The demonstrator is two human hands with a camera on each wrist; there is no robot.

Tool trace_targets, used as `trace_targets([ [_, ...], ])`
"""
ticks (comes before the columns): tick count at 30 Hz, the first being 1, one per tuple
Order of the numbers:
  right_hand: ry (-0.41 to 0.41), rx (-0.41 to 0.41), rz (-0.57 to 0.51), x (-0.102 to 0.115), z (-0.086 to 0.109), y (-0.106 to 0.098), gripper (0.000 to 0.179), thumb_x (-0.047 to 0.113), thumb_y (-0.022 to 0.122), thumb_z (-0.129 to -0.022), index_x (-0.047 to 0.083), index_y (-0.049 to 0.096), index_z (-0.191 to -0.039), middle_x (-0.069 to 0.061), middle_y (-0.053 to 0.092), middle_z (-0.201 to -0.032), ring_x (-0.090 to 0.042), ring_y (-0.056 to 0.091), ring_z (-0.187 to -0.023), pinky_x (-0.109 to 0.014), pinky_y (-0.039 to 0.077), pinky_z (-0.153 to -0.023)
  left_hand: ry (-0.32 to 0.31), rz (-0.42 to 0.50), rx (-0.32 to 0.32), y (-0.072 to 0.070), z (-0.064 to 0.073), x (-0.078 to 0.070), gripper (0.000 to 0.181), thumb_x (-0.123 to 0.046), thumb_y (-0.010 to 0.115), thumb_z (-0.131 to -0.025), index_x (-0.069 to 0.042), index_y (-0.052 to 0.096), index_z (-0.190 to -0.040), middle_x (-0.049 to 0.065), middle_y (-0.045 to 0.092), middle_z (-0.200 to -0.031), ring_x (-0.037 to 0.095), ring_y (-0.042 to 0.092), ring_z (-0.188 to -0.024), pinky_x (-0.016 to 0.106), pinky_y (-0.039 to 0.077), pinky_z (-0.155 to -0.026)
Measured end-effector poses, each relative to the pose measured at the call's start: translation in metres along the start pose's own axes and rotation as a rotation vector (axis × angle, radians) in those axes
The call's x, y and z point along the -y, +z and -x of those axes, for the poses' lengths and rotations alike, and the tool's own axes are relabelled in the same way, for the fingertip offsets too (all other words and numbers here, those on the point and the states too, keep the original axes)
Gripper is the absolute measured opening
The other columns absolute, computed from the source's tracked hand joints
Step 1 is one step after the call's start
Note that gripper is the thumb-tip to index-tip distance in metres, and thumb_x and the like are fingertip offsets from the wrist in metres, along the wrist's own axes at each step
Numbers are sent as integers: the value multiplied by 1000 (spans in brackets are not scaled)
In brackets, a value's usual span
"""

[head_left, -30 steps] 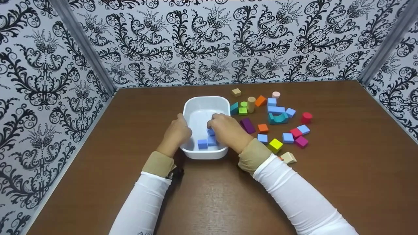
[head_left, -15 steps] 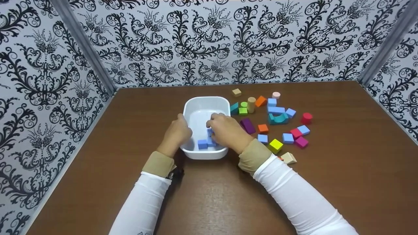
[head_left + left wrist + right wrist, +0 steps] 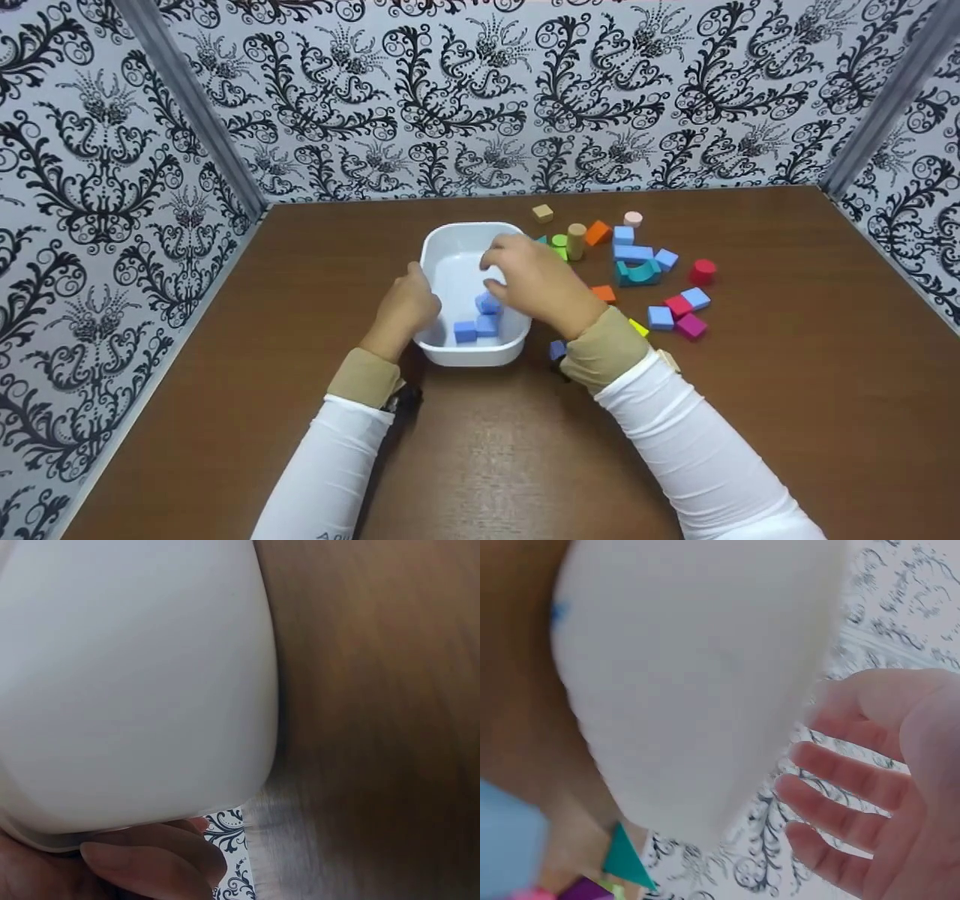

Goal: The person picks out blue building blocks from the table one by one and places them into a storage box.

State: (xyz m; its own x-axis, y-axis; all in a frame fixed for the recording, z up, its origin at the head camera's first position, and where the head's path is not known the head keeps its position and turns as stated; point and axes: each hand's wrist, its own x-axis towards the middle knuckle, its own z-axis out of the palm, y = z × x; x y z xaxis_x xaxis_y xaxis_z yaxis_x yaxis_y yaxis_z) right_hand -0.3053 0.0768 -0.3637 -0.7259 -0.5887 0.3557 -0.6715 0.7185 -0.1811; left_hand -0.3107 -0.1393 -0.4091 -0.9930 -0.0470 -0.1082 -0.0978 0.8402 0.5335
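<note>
A white plastic tub [image 3: 471, 358] stands on the brown table. Inside it, toward the near end, lie three blue blocks [image 3: 465, 331], close together. My left hand [image 3: 409, 304] grips the tub's left rim; the left wrist view shows thumb and fingers [image 3: 146, 866] at the edge of the white wall. Over the right rim hovers my right hand [image 3: 536, 281], fingers spread and loosely bent, nothing between them. In the right wrist view its fingers [image 3: 840, 772] hang beside the tub's outer wall [image 3: 697, 690].
Several loose toy blocks lie right of the tub, among them a teal arch [image 3: 637, 274], a red cylinder [image 3: 703, 271] and a tan cylinder [image 3: 576, 241]. A blue block [image 3: 557, 349] sits by my right wrist. Patterned walls [image 3: 480, 97] enclose the table.
My right hand has let go of the blue blocks in the tub and moved up and to the right, its fingers parting. The left hand and the tub have stayed put.
</note>
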Motion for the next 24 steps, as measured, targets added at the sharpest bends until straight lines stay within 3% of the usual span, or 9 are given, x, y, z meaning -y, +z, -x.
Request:
trace_targets([
  [6, 84, 46, 10, -15, 9, -21, 24, 22, 77, -97, 6, 80, -115, -13, 71, -114, -33, 65, -109, -46, 55, -99, -12, -5, 3, 1, -1, 0, 65, -6, 52, -99, 12, 28, -157, 35, 60, -139, 41, 65, -122, 54, 52, -105],
  [12, 100, 18, 8, -41, 27, -34, 23, 19, 77, -97, 5, 80, -114, -13, 72, -111, -32, 67, -102, -48, 56, -92, -17, -2, 6, 0, -2, -1, 65, -6, 53, -98, 11, 29, -156, 34, 60, -139, 41, 64, -123, 54, 51, -107],
  [15, 107, 41, -4, -52, 36, -43, 22, 19, 77, -97, 4, 80, -112, -13, 72, -110, -31, 68, -100, -48, 58, -91, -15, -1, 9, 0, -2, -2, 65, -6, 53, -98, 11, 28, -156, 34, 59, -139, 42, 64, -123, 54, 51, -106],
  [19, 128, 133, 8, -61, 45, -56, 15, 17, 77, -95, 4, 78, -104, -10, 71, -100, -29, 66, -89, -47, 58, -85, -19, -2, 18, -1, -2, -2, 67, -7, 52, -98, 11, 26, -158, 34, 59, -140, 42, 64, -123, 54, 51, -106],
  [24, 173, 302, -33, -57, 53, -65, 10, 13, 79, -94, 6, 79, -101, -6, 74, -92, -26, 65, -82, -43, 59, -79, -20, 0, 33, -1, -1, 0, 70, -7, 50, -100, 11, 21, -161, 35, 55, -145, 42, 63, -126, 54, 51, -107],
])
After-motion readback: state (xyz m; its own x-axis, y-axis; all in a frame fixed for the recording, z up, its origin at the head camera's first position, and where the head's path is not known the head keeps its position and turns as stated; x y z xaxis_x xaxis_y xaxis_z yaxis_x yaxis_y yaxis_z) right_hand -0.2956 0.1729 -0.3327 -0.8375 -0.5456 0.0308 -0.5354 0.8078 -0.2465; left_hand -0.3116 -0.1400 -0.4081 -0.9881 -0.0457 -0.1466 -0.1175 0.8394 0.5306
